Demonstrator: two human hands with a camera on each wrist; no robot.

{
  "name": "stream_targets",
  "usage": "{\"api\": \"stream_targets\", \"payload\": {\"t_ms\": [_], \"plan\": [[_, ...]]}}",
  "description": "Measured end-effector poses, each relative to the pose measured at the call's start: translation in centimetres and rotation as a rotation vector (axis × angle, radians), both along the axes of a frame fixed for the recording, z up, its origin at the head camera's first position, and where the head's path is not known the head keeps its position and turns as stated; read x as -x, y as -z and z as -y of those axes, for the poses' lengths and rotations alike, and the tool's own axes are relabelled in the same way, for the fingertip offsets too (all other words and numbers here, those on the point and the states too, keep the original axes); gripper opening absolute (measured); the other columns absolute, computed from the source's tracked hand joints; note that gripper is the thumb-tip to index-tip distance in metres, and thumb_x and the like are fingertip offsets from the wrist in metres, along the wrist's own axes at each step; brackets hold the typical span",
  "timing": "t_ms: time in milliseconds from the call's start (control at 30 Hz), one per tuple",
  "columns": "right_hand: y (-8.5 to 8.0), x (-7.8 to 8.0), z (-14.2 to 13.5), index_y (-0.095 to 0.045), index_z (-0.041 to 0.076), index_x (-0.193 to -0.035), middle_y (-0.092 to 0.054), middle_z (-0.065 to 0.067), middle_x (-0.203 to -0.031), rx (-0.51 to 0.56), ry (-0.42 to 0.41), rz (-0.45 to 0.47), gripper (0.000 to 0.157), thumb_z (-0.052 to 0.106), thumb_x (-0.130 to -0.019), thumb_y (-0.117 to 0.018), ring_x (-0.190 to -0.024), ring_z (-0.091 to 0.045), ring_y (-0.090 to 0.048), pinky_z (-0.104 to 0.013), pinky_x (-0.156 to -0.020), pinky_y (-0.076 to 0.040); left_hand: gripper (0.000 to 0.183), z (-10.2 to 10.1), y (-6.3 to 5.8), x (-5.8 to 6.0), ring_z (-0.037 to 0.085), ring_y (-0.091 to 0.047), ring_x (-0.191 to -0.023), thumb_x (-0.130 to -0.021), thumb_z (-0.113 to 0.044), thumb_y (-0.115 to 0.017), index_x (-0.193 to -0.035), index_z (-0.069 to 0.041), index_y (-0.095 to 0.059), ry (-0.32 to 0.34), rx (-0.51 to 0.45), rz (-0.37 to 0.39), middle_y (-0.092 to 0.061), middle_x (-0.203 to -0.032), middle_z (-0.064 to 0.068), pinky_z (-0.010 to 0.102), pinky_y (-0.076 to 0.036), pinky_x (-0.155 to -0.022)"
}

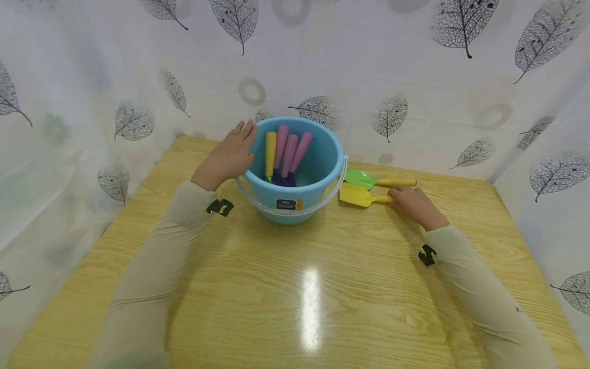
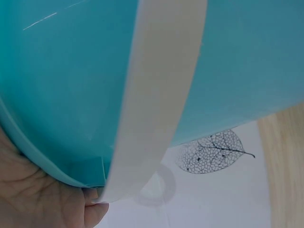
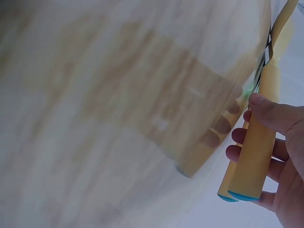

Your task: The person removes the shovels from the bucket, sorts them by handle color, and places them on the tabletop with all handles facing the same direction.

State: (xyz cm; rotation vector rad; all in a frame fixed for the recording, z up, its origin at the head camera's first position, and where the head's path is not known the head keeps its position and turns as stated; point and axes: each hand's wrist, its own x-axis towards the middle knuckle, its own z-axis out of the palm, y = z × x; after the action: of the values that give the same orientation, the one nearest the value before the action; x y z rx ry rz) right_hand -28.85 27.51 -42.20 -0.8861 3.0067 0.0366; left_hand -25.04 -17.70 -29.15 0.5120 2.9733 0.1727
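A light blue bucket point(image 1: 318, 154) stands upright at the back of the table. Four-part colours show inside it: one yellow handle point(image 1: 270, 154) and several pink handles point(image 1: 289, 154) lean there, their dark lower ends partly hidden. My left hand point(image 1: 230, 159) rests against the bucket's left rim with its fingers extended; in the left wrist view the palm point(image 2: 42, 199) touches the rim. Beside the bucket lie a yellow toy shovel point(image 1: 357, 195) and, just behind it, a green toy shovel point(image 1: 361, 178) with a yellow handle. My right hand point(image 1: 415, 205) pinches the yellow shovel's handle point(image 3: 256, 156), thumb on top.
The bucket's white carrying handle point(image 1: 329, 197) hangs down across its front. A glossy wooden table point(image 1: 258, 287) carries everything. Pale curtains with a leaf print point(image 1: 350, 66) enclose its back and sides.
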Motion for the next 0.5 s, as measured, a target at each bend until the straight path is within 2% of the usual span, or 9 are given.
{"api": "stream_targets", "payload": {"t_ms": [500], "plan": [[-0.04,0.34,0.48,-0.062,0.0,-0.105,-0.064,-0.019,-0.105,0.004,-0.004,0.018,0.022,0.016,-0.089,-0.063,-0.092,-0.037,-0.061,-0.058,-0.076,-0.049,0.061,0.0,-0.02,0.04,0.038,0.009,-0.145,-0.099,-0.015,-0.027,-0.148,0.006,0.003,-0.008,-0.011,0.01,0.007,-0.156,0.023,0.048,-0.001,-0.12]]}}
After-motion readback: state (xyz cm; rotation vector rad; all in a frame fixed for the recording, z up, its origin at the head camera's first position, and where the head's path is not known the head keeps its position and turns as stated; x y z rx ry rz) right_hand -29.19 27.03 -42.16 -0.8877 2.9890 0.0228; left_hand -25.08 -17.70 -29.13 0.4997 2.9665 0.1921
